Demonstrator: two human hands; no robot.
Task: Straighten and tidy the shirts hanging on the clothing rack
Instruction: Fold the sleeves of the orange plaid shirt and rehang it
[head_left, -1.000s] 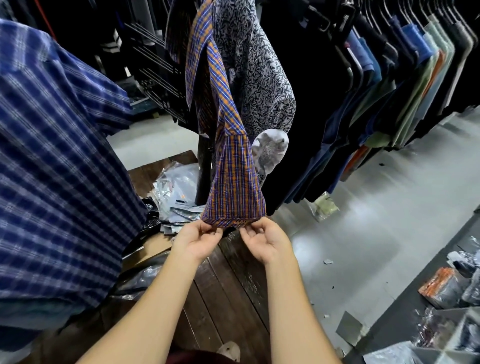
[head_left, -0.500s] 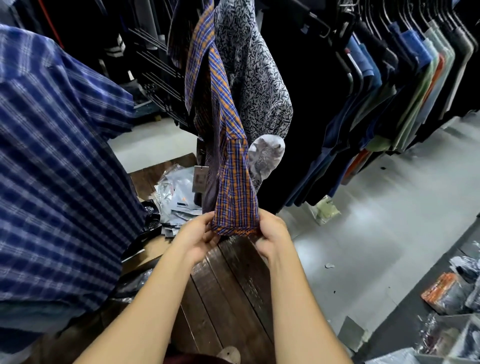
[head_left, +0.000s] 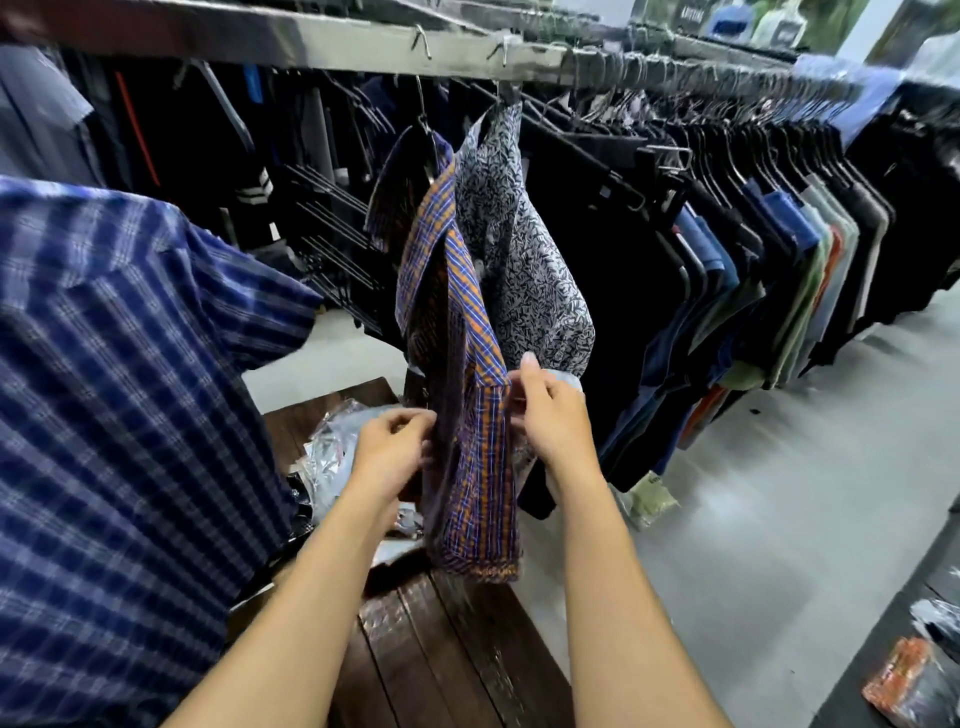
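An orange-and-blue plaid shirt (head_left: 467, 364) hangs from the metal rack rail (head_left: 322, 49) in the middle of the view. My left hand (head_left: 392, 449) pinches its left edge about halfway down. My right hand (head_left: 550, 415) grips the right edge at the same height, thumb up. Just behind it hangs a grey leaf-print shirt (head_left: 530, 270). A large blue plaid shirt (head_left: 119, 415) fills the left side, close to me.
A long row of dark, blue and green garments (head_left: 779, 270) hangs to the right along the rail. A dark wooden table (head_left: 447, 660) below holds plastic-wrapped packets (head_left: 332, 447). Grey floor (head_left: 769, 493) lies at right, with packaged goods (head_left: 904, 680) at the lower right edge.
Both hands have moved up from the plaid shirt's bottom hem to its middle. The view has tilted up, so the rack rail and hangers now show.
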